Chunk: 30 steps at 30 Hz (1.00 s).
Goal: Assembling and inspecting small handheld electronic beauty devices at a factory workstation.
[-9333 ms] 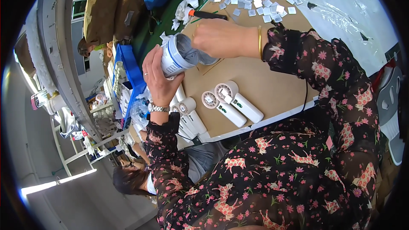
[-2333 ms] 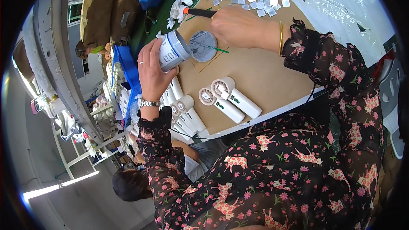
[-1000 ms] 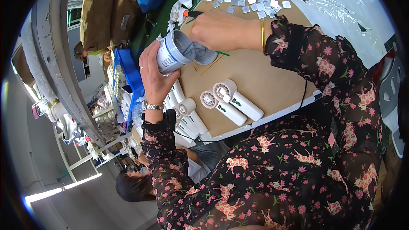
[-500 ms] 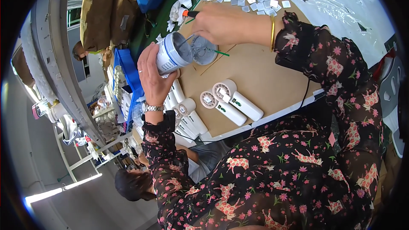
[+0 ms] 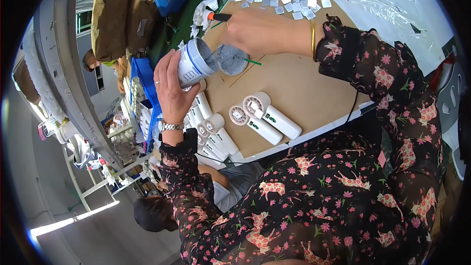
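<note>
A white jar (image 5: 192, 66) with blue bands and grey paste inside tilts to the right, its side gripped by my left hand (image 5: 170, 86). Closed around a slim tool with an orange and black handle (image 5: 219, 16), my right hand (image 5: 248, 32) is just above and right of the jar's mouth. The tool's lower end is mostly hidden. Under the right hand lies a round lid (image 5: 231, 61) smeared with grey, with a thin green stick (image 5: 252, 61) across it. Two white handheld fan bodies (image 5: 267, 128) with small green circuit boards lie nearer me.
Several more white fan bodies (image 5: 216, 130) line the table's left edge. Many small clear square pieces (image 5: 289, 0) are scattered at the far side beside plastic film (image 5: 387, 0). A blue bin (image 5: 174, 0) stands far left, near crumpled tissue (image 5: 200, 15). Another person (image 5: 154, 213) sits to the left.
The jar and my left hand have shifted slightly left. My right hand, still around the tool, has moved a little, and less of the tool's shaft shows.
</note>
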{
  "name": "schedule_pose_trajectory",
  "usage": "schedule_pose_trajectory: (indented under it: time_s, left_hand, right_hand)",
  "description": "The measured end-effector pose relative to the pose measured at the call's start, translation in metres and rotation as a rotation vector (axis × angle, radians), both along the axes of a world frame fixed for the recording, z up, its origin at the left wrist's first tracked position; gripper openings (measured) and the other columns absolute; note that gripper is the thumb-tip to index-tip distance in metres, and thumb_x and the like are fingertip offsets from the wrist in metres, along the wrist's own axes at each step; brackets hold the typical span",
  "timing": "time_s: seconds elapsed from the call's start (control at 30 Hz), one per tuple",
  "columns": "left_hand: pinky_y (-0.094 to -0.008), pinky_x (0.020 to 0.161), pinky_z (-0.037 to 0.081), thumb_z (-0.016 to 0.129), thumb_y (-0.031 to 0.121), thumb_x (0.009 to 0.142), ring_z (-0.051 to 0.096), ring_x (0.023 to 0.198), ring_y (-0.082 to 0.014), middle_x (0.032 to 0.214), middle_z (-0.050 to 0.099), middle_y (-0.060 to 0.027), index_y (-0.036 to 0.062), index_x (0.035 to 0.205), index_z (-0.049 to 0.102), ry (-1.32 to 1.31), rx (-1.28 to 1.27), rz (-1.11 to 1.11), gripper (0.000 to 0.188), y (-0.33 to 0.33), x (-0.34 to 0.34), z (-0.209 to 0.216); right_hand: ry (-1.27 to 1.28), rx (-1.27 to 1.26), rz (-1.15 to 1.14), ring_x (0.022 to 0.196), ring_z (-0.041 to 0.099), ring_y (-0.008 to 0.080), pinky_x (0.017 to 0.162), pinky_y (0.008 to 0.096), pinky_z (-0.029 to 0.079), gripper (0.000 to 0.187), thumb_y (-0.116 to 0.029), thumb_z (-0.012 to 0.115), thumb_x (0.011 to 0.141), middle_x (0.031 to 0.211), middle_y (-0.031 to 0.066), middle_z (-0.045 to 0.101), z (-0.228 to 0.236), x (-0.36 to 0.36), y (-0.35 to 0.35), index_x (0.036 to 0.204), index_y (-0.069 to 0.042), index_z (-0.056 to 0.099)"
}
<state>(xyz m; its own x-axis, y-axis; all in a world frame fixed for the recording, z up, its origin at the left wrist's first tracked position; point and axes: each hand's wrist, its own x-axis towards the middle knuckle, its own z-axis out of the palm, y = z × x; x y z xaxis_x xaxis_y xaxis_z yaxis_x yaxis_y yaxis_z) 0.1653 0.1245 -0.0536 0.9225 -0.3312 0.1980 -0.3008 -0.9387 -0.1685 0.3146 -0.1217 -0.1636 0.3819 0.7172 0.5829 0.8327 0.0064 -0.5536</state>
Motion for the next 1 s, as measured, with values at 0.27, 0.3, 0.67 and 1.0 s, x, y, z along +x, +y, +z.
schedule_pose_trajectory:
  time_s: [0.27, 0.3, 0.67, 1.0]
  left_hand:
    - [-0.0490, 0.115, 0.044, 0.090, 0.005, 0.059, 0.057, 0.134, -0.0406, 0.145, 0.061, -0.0176, 0.0085, 0.147, 0.056, 0.040, 0.016, 0.016, 0.094, -0.022, 0.013, 0.005]
    - [-0.0490, 0.115, 0.044, 0.090, 0.005, 0.059, 0.057, 0.134, -0.0406, 0.145, 0.061, -0.0176, 0.0085, 0.147, 0.056, 0.025, -0.010, 0.014, 0.094, -0.013, 0.002, 0.008]
    - [-0.0526, 0.119, 0.039, 0.075, -0.002, 0.055, 0.051, 0.137, -0.0466, 0.148, 0.055, -0.0237, 0.0032, 0.151, 0.050, 0.023, -0.097, 0.010, 0.099, 0.022, -0.027, -0.001]
    - [-0.0556, 0.112, 0.043, 0.087, 0.021, 0.067, 0.054, 0.131, -0.0496, 0.143, 0.059, -0.0272, -0.0009, 0.147, 0.053, 0.132, -0.046, -0.039, 0.090, -0.008, -0.011, 0.025]
  right_hand:
    - [-0.045, -0.008, 0.002, 0.073, 0.069, 0.0432, 0.065, 0.0508, 0.055, 0.011, -0.009, 0.066, 0.084, 0.073, 0.0227, 0.068, -0.005, 0.006, -0.001, 0.079, 0.000, 0.071]
    - [-0.035, -0.002, 0.040, 0.073, 0.069, 0.0434, 0.065, 0.0514, 0.055, 0.011, -0.010, 0.066, 0.084, 0.073, 0.0228, 0.068, 0.001, 0.001, 0.003, 0.080, -0.001, 0.072]
    - [0.009, -0.048, -0.065, 0.068, 0.069, 0.0427, 0.061, 0.0519, 0.054, 0.015, -0.019, 0.068, 0.078, 0.071, 0.0215, 0.068, -0.012, -0.033, 0.032, 0.074, -0.005, 0.072]
    - [0.077, 0.126, 0.038, 0.069, 0.065, 0.0443, 0.061, 0.0533, 0.049, 0.020, -0.018, 0.065, 0.088, 0.073, 0.0248, 0.066, -0.023, -0.019, 0.027, 0.079, -0.002, 0.071]
